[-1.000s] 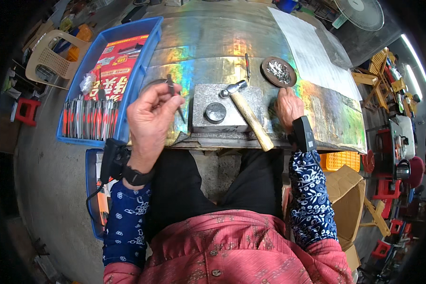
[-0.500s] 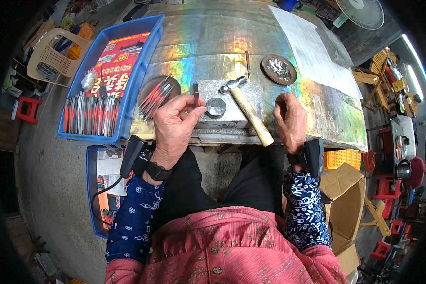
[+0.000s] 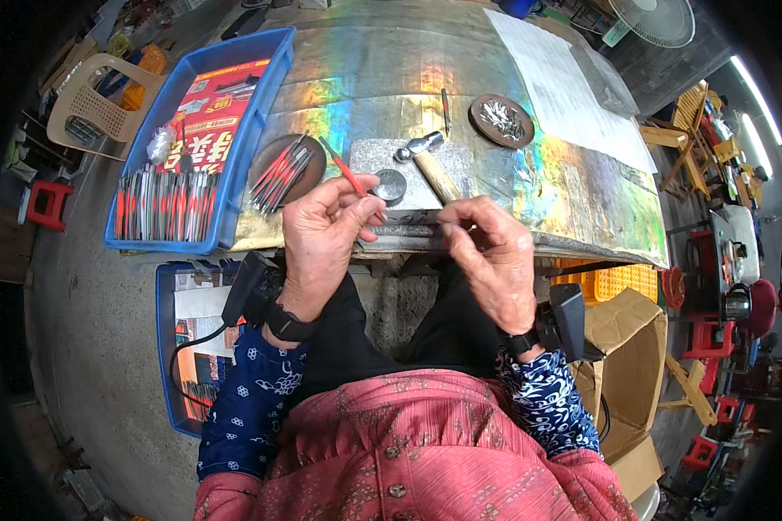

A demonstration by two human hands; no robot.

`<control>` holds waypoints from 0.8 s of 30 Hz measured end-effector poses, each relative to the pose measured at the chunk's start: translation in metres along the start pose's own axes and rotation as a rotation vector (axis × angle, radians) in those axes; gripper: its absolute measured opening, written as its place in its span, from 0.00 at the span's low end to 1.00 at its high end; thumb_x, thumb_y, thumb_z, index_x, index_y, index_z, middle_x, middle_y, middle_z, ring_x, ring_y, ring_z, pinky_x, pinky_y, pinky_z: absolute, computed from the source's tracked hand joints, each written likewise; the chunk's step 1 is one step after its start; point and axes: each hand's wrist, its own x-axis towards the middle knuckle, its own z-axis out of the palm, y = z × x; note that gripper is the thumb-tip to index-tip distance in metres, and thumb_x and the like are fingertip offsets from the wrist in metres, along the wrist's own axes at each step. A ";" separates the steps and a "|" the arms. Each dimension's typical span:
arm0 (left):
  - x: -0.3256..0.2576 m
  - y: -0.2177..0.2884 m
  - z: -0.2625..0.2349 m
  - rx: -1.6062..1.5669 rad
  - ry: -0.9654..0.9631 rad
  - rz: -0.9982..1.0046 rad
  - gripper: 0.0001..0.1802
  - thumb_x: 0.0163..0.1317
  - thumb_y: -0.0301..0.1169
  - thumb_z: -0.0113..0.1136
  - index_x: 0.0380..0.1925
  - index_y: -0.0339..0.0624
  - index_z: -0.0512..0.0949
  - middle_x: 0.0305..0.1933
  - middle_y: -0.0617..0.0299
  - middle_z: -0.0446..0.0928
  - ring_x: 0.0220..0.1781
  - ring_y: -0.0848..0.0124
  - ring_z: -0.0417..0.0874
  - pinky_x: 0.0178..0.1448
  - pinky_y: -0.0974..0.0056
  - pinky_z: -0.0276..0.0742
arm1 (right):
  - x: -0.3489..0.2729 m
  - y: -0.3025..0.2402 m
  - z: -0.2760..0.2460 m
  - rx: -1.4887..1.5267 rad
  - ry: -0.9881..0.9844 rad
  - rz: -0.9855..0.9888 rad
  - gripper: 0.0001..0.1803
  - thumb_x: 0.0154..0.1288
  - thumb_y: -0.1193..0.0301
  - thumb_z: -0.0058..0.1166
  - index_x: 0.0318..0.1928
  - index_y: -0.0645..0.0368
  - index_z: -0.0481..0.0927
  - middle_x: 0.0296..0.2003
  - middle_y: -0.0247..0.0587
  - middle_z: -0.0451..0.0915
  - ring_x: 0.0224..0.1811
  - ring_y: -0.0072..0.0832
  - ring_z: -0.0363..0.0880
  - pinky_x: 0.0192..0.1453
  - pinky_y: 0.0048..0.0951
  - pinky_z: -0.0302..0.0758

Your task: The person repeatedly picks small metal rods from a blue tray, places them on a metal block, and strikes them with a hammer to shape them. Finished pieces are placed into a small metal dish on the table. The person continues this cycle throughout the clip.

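My left hand [image 3: 321,227] pinches a slim red tool [image 3: 343,167] with a dark pointed end, tilted up to the left. Fingers curled and tips close together, my right hand [image 3: 493,256] is over the near part of the hammer's handle. Whether anything is between those fingertips is hidden. The hammer [image 3: 440,176] lies across a grey metal block [image 3: 374,153], its head toward the far side. A small round dark tin [image 3: 391,184] rests on the block, beside my left fingers. Left of it, a brown dish [image 3: 308,182] holds several similar red tools [image 3: 278,176].
A blue tray [image 3: 268,111] with rows of red and silver tools stands at the left. Farther right are a dish [image 3: 520,137] of small metal pieces, a thin tool [image 3: 446,111] and a white sheet [image 3: 558,91]. A cardboard box [image 3: 632,356] stands below at right.
The tool in my left hand has turned from upright and dark-looking to tilted, showing its red side. My right hand has moved left and nearer to me, over the hammer's handle.
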 end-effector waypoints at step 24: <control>-0.022 0.000 0.007 -0.466 -0.056 -0.199 0.15 0.68 0.26 0.58 0.52 0.29 0.73 0.39 0.51 0.82 0.36 0.68 0.86 0.38 0.67 0.86 | -0.012 -0.012 0.032 0.177 0.028 0.022 0.08 0.59 0.87 0.53 0.37 0.64 0.75 0.27 0.34 0.74 0.28 0.16 0.72 0.33 0.20 0.72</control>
